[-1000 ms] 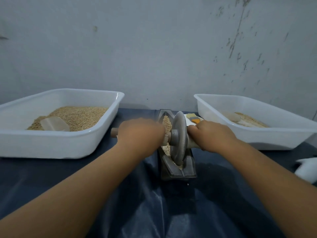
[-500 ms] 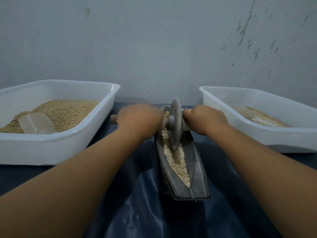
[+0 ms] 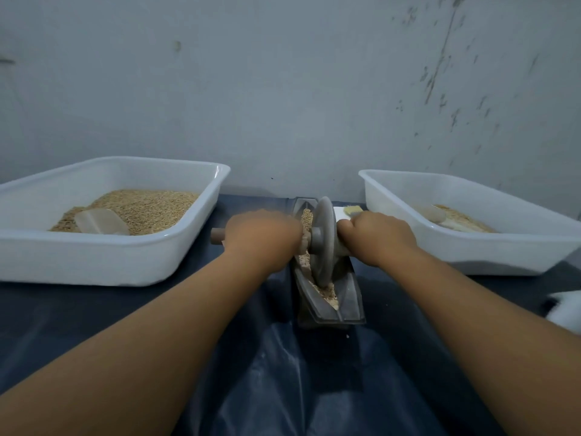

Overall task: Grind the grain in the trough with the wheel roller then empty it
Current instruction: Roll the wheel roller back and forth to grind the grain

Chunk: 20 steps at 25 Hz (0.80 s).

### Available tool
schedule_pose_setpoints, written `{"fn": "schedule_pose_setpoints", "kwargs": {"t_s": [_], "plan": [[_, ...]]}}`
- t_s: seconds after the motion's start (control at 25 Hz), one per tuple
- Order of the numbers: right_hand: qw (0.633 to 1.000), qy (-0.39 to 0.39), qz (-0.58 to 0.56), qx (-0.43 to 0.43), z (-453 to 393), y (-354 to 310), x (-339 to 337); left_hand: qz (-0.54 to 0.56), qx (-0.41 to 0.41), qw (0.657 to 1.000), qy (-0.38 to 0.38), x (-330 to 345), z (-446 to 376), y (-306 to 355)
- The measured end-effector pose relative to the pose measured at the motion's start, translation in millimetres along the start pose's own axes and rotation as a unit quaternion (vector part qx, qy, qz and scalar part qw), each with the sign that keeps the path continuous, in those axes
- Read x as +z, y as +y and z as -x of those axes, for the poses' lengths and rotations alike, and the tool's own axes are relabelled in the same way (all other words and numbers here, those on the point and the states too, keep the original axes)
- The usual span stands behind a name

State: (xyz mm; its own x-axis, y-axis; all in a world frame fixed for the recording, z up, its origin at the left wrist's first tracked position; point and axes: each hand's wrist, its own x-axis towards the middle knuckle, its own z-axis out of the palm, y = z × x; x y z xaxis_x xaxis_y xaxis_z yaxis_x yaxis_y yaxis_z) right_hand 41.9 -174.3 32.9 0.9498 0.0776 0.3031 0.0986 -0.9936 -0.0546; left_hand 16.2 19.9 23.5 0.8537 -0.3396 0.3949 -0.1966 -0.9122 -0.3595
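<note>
My left hand (image 3: 262, 239) and right hand (image 3: 377, 236) each clench one end of the axle, one either side of the wheel (image 3: 323, 240), so my weight bears evenly and the disc stays upright in the groove. The wheel sits mid-trough (image 3: 347, 297) at frame centre, grain (image 3: 328, 294) showing before and behind it. The trough runs away from me, so I judge grinding is under way. The left tub (image 3: 132, 251) holds whole grain and a scoop (image 3: 100, 221); the right tub (image 3: 490, 247), close by, looks meant for emptying into.
</note>
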Motion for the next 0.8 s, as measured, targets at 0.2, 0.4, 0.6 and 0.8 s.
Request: {"fn": "schedule_pose_setpoints", "kwargs": {"t_s": [0.2, 0.4, 0.6, 0.8], "plan": [[0.999, -0.020, 0.033, -0.004, 17, 0, -11, -0.009, 0.006, 1.000, -0.003, -12, 18, 4], [0.999, -0.017, 0.025, 0.016, 11, 1, -5, -0.015, 0.004, 1.000, 0.004, -9, 14, 4], [1.000, -0.007, 0.028, -0.012, -11, 4, 7, -0.016, 0.009, 1.000, 0.023, 5, -10, 0], [0.999, -0.008, 0.015, -0.030, -43, 7, 18, -0.002, -0.003, 1.000, 0.025, 17, -36, -6]]}}
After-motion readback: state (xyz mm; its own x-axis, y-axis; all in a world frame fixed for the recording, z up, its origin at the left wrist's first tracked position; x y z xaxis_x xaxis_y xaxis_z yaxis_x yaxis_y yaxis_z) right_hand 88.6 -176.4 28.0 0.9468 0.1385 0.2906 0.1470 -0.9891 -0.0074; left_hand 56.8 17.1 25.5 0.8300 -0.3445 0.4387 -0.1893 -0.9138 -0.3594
